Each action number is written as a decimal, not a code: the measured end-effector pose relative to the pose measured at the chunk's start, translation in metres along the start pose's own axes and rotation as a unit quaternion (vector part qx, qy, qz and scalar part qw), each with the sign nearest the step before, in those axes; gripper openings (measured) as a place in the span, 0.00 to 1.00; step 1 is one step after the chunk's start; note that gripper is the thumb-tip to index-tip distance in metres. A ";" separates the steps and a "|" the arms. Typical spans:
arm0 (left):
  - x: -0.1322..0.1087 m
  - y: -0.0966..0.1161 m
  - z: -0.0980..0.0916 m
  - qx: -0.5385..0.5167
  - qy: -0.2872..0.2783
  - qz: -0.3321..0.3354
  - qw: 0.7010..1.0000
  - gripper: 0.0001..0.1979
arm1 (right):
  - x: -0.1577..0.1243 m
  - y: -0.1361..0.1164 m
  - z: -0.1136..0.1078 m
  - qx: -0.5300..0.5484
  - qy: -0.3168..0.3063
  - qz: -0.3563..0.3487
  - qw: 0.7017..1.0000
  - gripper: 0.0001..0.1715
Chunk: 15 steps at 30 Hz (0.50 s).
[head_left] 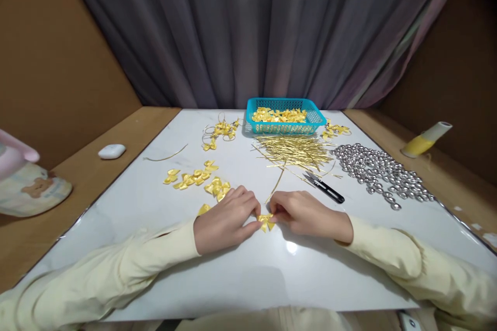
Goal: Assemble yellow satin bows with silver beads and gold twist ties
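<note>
A small yellow ribbon bow point(266, 222) is held between my two hands near the front of the white table. My left hand point(229, 217) pinches its left side with thumb and fingers. From the other side, my right hand point(301, 212) grips the bow's right edge with closed fingertips. Just beyond the hands lies a gold cord point(276, 183), its near end by my right fingers. More yellow bows point(194, 178) are scattered past my left hand, one partly hidden behind it. Black thread snips point(326, 187) rest beyond my right hand.
A blue basket point(285, 126) of yellow bows stands at the back, with a pile of gold cords point(293, 151) before it. Silver beads point(380, 170) spread at right. Bows with cord loops point(223, 129) lie back left. A yellow-and-white tube point(427, 139) and white case point(112, 151) flank the table.
</note>
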<state>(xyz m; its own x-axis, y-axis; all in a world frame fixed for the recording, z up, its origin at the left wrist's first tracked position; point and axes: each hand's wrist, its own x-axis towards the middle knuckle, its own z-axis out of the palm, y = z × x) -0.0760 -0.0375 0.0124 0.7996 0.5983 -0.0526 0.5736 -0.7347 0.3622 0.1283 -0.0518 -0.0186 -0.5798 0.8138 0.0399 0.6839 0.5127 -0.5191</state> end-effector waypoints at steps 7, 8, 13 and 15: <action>0.003 0.001 0.001 -0.041 -0.004 -0.045 0.998 0.07 | 0.005 -0.001 -0.003 0.016 -0.016 0.076 0.997 0.03; 0.003 0.001 0.002 -0.041 -0.001 -0.052 0.998 0.07 | 0.005 -0.002 -0.004 0.019 -0.017 0.084 0.996 0.03; 0.001 0.003 0.006 -0.037 0.026 -0.068 0.997 0.08 | 0.003 -0.007 -0.005 0.023 -0.012 0.119 0.993 0.04; 0.000 0.004 0.008 -0.037 0.036 -0.069 0.996 0.09 | 0.003 -0.008 -0.005 0.026 -0.014 0.132 0.991 0.04</action>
<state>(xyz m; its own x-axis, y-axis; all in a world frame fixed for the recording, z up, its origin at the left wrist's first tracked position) -0.0720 -0.0428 0.0064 0.6972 0.7157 -0.0415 0.6609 -0.6192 0.4240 0.1234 -0.0524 -0.0106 -0.3960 0.9096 -0.1255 0.7901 0.2679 -0.5514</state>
